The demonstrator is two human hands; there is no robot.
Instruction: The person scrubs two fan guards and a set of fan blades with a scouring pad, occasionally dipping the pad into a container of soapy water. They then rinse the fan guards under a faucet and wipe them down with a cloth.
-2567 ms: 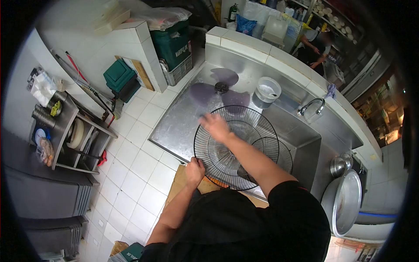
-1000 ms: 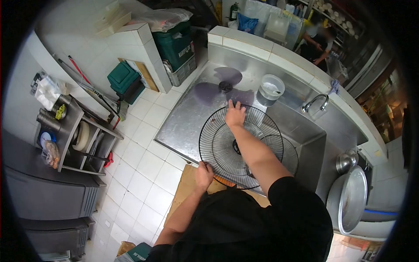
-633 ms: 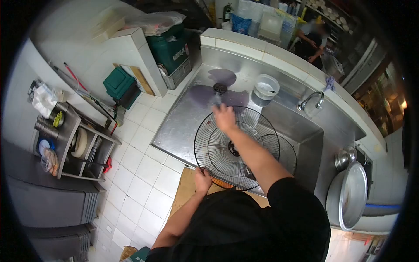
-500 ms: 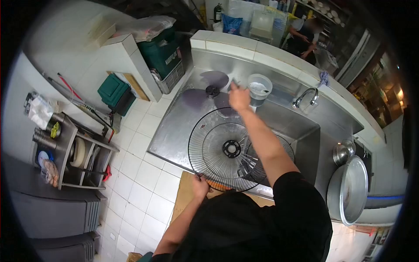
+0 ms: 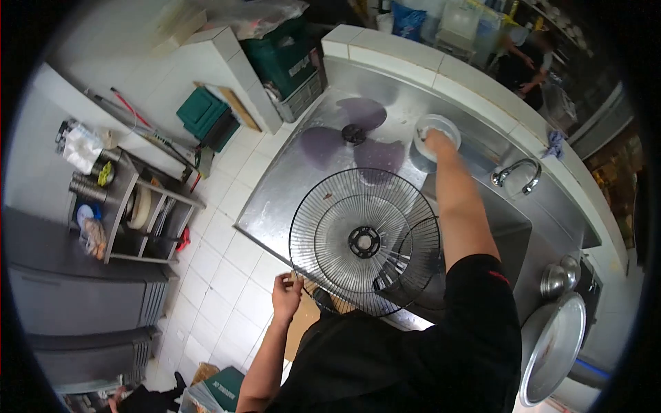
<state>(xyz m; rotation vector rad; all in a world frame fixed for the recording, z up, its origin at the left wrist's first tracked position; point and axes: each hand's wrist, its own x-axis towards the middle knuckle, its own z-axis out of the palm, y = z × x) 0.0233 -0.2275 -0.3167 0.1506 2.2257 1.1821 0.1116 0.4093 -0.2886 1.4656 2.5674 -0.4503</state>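
Grips a round black wire fan guard (image 5: 334, 227) by its rim in the closed left hand (image 5: 286, 297); dips the right hand (image 5: 438, 141) into a clear plastic tub (image 5: 423, 162), grip impossible to tell. Shows fine radial wires, a notched central ring and a brown speck. Spans the stainless-steel desk's (image 5: 265, 206) front edge, near purple translucent fan blades (image 5: 320, 147). Includes white floor tiles (image 5: 231, 272) and, beyond, a person in dark clothing (image 5: 516, 69).

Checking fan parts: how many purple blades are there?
3, around a black hub on the metal counter: back blade, left blade, and right blade partly behind the wire cover.
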